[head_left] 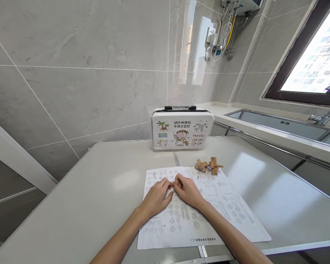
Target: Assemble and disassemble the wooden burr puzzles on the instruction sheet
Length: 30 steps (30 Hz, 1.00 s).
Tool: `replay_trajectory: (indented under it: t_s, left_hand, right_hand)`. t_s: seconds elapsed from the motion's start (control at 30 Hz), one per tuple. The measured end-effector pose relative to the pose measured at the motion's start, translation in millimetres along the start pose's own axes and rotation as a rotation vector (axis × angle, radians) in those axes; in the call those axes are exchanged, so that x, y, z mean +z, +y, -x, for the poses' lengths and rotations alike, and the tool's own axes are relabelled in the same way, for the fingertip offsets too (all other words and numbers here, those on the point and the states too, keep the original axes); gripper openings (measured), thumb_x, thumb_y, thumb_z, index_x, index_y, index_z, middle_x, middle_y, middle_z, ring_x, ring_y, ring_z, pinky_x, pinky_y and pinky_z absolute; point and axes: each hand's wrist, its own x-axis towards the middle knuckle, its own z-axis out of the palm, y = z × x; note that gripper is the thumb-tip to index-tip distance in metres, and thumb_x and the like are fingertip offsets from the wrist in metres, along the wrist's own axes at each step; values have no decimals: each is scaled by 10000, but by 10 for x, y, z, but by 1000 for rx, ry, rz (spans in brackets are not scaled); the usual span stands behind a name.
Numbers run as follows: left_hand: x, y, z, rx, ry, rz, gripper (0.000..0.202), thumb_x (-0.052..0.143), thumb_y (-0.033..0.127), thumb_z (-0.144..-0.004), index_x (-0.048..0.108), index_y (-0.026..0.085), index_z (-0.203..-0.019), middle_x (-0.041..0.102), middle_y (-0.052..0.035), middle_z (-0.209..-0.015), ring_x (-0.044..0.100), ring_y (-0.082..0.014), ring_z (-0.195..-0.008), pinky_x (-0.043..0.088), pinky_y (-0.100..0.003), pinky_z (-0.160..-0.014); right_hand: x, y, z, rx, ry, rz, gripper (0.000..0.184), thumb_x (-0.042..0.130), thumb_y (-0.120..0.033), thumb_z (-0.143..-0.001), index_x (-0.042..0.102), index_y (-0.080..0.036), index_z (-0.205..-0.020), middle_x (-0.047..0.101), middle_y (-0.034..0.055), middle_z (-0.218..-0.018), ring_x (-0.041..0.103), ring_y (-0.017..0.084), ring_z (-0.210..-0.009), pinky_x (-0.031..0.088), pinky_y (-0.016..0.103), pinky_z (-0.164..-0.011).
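Note:
My left hand [156, 196] and my right hand [187, 190] rest on a white printed instruction sheet [222, 212] on the table. Their fingertips meet at the sheet's upper middle. Both hands have fingers curled and pinched together; whatever they hold is hidden or too small to name. Two small wooden interlocking puzzles [209, 165] lie at the sheet's far edge, a little beyond my right hand and apart from it.
A white tin case with cartoon prints [181, 130] stands upright at the table's back against the tiled wall. A sink [280, 123] and faucet [323, 116] sit to the right under a window. The white table [85, 198] has a seam down its middle.

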Motion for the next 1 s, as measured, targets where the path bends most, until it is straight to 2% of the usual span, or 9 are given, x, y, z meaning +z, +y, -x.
replay_trajectory:
  t_s: [1.0]
  left_hand:
    - [-2, 4, -1, 9, 8, -5, 157, 515, 208, -973, 569, 240, -1117, 644, -49, -1069, 642, -223, -919, 540, -384, -825]
  right_hand:
    - [-1, -10, -2, 1, 5, -4, 145, 484, -266, -920, 406, -246, -800, 529, -44, -642, 468, 148, -546, 351, 263, -558]
